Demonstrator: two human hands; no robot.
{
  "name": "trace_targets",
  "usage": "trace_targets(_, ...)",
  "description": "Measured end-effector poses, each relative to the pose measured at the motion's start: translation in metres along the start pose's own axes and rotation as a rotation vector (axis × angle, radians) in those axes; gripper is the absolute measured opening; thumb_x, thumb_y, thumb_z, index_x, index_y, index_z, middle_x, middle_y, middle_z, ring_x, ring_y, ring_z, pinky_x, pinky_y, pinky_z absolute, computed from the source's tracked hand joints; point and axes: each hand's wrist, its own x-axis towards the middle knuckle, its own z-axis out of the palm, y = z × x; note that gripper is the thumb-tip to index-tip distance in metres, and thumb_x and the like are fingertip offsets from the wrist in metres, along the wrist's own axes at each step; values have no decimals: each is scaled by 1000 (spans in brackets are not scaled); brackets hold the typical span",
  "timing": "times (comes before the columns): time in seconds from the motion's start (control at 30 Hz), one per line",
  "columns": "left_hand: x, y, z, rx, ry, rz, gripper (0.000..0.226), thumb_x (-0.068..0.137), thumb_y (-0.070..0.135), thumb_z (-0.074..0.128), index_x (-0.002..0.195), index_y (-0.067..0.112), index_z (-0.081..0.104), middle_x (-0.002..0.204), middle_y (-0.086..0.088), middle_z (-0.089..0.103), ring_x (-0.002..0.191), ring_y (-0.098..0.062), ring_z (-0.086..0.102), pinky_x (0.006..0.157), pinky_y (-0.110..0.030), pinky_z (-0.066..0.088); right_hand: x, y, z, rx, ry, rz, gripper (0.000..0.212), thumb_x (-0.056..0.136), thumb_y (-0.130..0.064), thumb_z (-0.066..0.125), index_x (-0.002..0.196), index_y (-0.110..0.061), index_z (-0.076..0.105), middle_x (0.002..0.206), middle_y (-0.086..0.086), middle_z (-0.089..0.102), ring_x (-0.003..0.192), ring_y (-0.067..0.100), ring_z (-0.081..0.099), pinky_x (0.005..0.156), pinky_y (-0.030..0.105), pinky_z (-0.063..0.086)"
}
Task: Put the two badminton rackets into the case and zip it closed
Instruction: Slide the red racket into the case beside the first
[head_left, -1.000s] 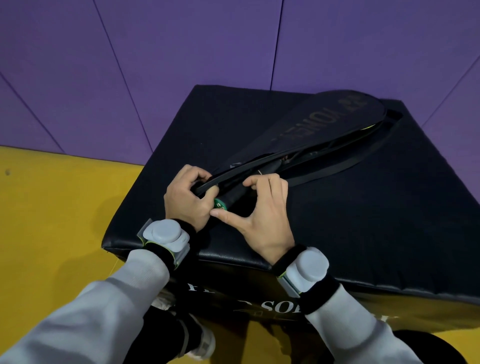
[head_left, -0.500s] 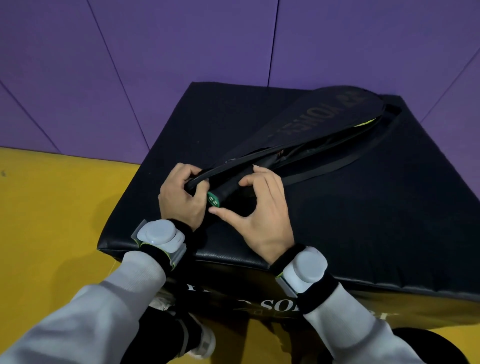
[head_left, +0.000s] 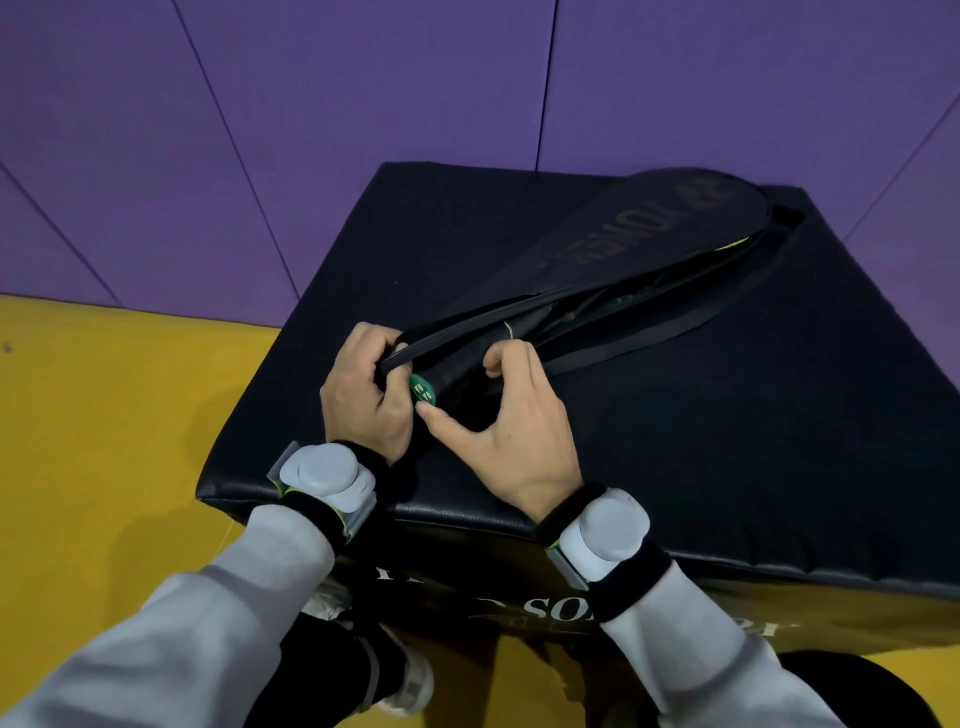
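A black racket case (head_left: 618, 244) lies diagonally on a black padded block (head_left: 727, 426), its head end far right. Its long side gapes open, and dark racket frames with a yellow-green edge (head_left: 735, 243) show inside. A racket handle with a green butt cap (head_left: 422, 387) pokes out at the case's narrow near end. My left hand (head_left: 363, 395) grips that narrow end's upper edge. My right hand (head_left: 511, 426) pinches the case's lower edge beside the handle, thumb under the green cap. A black carry strap (head_left: 675, 327) trails along the case.
The block stands against a purple padded wall (head_left: 311, 130) on a yellow floor (head_left: 104, 441). Its near face carries pale lettering (head_left: 540, 608). My shoe (head_left: 405, 680) shows below, by the block's front.
Both hands stay at the case's narrow end; the left has shifted its grip a little higher on the edge. The green cap shows more fully.
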Motion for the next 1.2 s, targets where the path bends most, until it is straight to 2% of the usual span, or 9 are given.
trace_targets(0.13,-2,2,0,58,7,51,7,91,17,50,88,21,55,87,13,52,78,-14,53,68,-23,37,2,-1,2,-145,-93,22,58,69,-67,65,100,-26,38,101,-10,46,88,17,56,73,38,53)
trace_targets(0.27,-4,6,-1,129,-20,109,6,90,22,51,90,19,57,91,10,54,83,-16,55,66,-27,41,3,2,4,-202,-108,10,59,70,-69,65,100,-25,41,100,-8,51,94,16,56,85,35,48)
trace_targets(0.4,-3,9,-2,139,-22,113,9,88,21,52,90,16,59,91,7,55,84,-16,55,66,-27,42,6,3,2,-203,-130,15,58,73,-69,61,103,-22,45,103,-5,52,99,17,54,89,36,46)
trace_targets(0.53,-3,11,-1,158,-24,103,4,88,20,53,87,21,57,90,11,53,83,-12,53,64,-15,37,6,3,5,-180,-190,-49,51,90,-53,56,122,-13,49,120,3,53,117,21,48,99,39,44)
trace_targets(0.63,-2,10,-2,180,-38,69,5,86,21,52,87,24,56,92,14,51,85,-10,52,64,-10,34,6,3,7,-160,-250,-90,56,96,-44,51,140,-9,44,139,8,47,140,21,32,113,37,36)
trace_targets(0.7,-2,9,-2,195,-43,57,6,84,21,52,87,25,55,92,15,51,86,-9,51,65,-9,33,6,4,7,-199,-289,-101,62,97,-46,49,146,-10,39,146,8,42,146,21,23,118,36,29)
trace_targets(0.87,-2,9,-1,213,-56,67,7,81,18,53,85,23,57,91,12,53,88,-9,49,66,-9,33,6,5,11,-356,-311,-103,71,91,-58,44,149,-19,33,145,4,35,141,24,26,117,47,27)
trace_targets(1.07,-3,11,-1,257,-57,125,6,77,13,54,80,12,60,87,3,57,87,-19,51,63,-24,36,6,9,17,-463,-255,-78,75,85,-68,32,145,-25,40,145,-2,42,134,24,40,117,57,24)
trace_targets(1.2,-3,12,0,300,-57,141,3,78,15,56,78,15,59,85,5,56,89,-19,52,63,-28,37,4,10,21,-478,-247,-55,72,84,-68,36,143,-27,43,145,-3,45,135,22,40,117,62,19)
